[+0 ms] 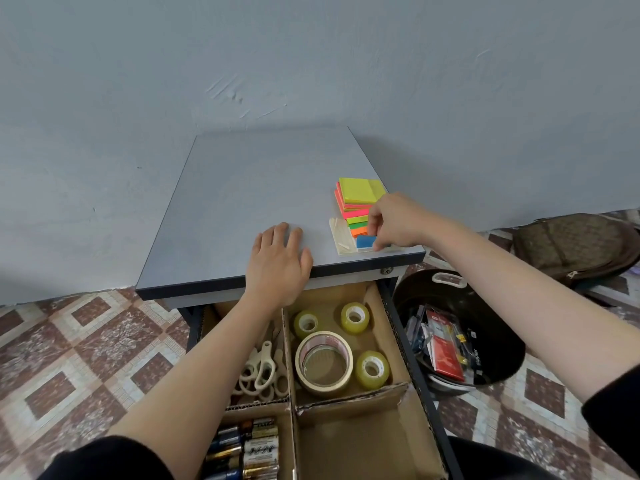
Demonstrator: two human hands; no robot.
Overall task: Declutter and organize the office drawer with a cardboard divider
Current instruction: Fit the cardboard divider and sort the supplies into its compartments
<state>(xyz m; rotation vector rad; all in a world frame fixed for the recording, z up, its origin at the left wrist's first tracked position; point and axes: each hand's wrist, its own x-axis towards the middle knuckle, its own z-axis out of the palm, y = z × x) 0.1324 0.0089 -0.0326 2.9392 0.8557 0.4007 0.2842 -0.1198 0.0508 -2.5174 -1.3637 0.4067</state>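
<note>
Desk top point(242, 188), right hand point(398, 220) pinching blue sticky pad point(365, 242), left hand point(278, 261) flat on it, fingers point(282, 233) straight

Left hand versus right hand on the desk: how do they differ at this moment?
The left hand lies flat on the desk top, fingers straight, holding nothing; the right hand pinches a blue sticky pad with curled fingers. The left hand rests at the mid-front edge; the right hand is near the front right corner, by the stack of coloured sticky notes. Both reach over the open drawer.
</note>
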